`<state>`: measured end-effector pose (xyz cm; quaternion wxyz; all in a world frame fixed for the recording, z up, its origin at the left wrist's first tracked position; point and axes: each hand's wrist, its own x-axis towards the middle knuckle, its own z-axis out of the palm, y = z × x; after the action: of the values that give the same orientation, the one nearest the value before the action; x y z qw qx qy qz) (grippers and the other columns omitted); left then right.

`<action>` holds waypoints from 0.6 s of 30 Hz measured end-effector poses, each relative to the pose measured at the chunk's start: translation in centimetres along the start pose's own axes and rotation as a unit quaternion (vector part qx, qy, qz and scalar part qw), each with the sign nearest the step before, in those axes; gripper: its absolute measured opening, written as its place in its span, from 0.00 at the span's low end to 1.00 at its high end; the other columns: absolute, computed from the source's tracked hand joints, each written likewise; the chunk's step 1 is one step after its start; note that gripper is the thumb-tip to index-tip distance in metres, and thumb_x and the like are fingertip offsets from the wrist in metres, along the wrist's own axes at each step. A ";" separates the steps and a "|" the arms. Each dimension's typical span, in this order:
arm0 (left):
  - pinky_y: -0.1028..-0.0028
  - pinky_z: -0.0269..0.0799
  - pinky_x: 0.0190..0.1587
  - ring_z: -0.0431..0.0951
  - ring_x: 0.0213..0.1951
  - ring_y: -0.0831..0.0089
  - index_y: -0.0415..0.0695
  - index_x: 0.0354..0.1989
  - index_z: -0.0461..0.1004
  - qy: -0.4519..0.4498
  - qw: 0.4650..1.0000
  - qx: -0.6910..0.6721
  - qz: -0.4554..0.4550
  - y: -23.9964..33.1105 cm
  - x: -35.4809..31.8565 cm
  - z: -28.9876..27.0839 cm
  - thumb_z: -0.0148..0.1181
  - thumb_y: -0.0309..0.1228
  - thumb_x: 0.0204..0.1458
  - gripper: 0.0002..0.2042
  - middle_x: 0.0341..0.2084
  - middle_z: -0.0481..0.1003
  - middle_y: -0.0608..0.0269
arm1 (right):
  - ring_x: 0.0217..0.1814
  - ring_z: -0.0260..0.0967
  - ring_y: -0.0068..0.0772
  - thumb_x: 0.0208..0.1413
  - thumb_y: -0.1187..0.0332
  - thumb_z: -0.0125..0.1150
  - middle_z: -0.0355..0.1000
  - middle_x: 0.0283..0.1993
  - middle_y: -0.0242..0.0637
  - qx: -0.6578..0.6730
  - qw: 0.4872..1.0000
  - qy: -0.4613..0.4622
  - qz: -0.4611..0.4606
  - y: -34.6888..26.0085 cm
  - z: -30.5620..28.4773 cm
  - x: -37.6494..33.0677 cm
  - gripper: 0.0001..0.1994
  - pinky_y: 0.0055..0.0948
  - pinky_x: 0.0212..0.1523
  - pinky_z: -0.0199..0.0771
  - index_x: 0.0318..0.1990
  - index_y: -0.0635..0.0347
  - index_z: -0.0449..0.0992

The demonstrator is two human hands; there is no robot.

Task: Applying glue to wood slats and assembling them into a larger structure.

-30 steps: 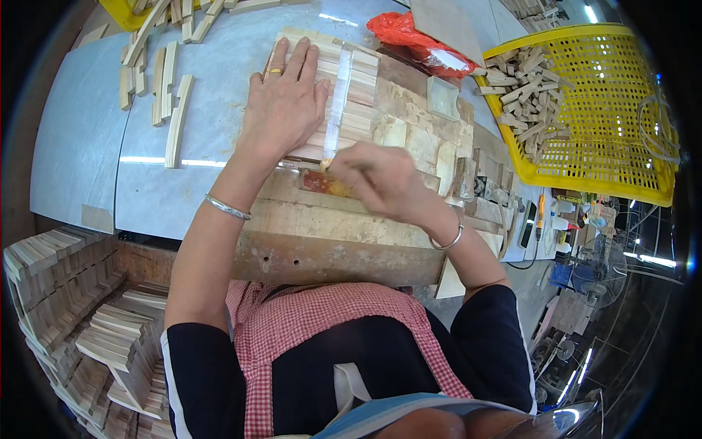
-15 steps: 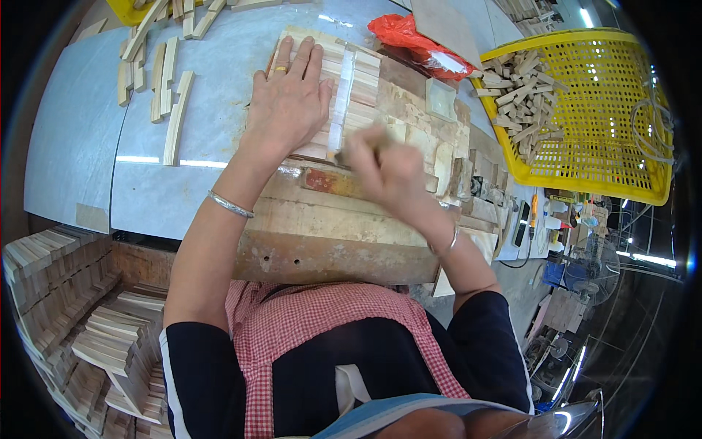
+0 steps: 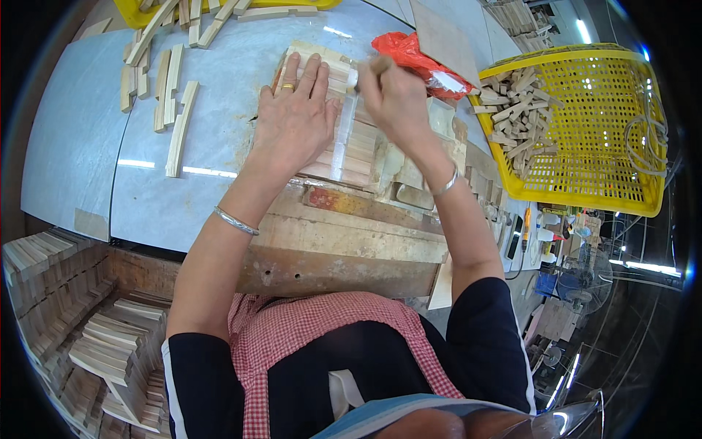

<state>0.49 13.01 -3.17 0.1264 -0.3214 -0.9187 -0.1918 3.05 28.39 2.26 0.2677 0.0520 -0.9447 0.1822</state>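
Stacks: many thin wooden pieces (image 3: 80, 322) lie piled low on the left, below the table edge.
Table: a pale sheet (image 3: 88, 132) covers it; loose sticks (image 3: 172, 110) lie on its far left part.
Left hand (image 3: 292, 121): it lies flat, fingers spread, pressing on a row of blocks (image 3: 351, 143). It grips nothing; the palm only holds the row down.
Blocks: short wooden pieces, set tight side by side on a worn board (image 3: 351, 241) in the middle, in front of the person.
Handling: the blocks look light, stiff and dry, not fragile. One alone can slip out of the row, so I think pressing from above or taking the row by its two ends is safest.
Right hand (image 3: 395, 95): closed around a small tool (image 3: 365, 69), maybe a brush, whose tip is at the far end of the row. The motion blurs it.
Bag: a red one (image 3: 409, 55) lies just behind this hand.
Basket: yellow (image 3: 585, 168), on the right, with small sticks inside.
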 end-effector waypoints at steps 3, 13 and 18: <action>0.51 0.62 0.55 0.56 0.67 0.59 0.38 0.63 0.61 -0.004 1.000 0.002 0.003 0.1 0.0 0.2 0.41 0.42 0.61 0.26 0.65 0.58 0.57 | 0.16 0.68 0.39 0.57 0.68 0.57 0.68 0.16 0.44 0.000 0.999 -0.021 -0.044 -2.0 -1.1 -3.0 0.10 0.33 0.20 0.67 0.26 0.64 0.70; 0.52 0.62 0.57 0.54 0.68 0.59 0.39 0.63 0.60 -0.015 1.000 -0.001 -0.001 0.5 0.3 -0.5 0.41 0.42 0.61 0.25 0.65 0.58 0.58 | 0.20 0.70 0.53 0.56 0.62 0.54 0.69 0.17 0.51 -0.108 0.993 -0.033 0.041 2.9 2.4 4.9 0.17 0.43 0.26 0.71 0.25 0.70 0.70; 0.52 0.62 0.56 0.53 0.68 0.59 0.39 0.63 0.60 -0.028 1.000 -0.003 -0.009 0.3 0.2 -0.5 0.41 0.41 0.62 0.25 0.65 0.58 0.58 | 0.17 0.70 0.47 0.56 0.62 0.53 0.69 0.17 0.50 -0.063 0.996 -0.004 0.065 3.2 1.0 4.6 0.17 0.39 0.23 0.71 0.25 0.71 0.71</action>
<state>0.60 13.06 -2.57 0.0981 -0.3184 -0.9242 -0.1864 -2.01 31.00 2.86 0.2542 -0.0256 -0.9567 0.1394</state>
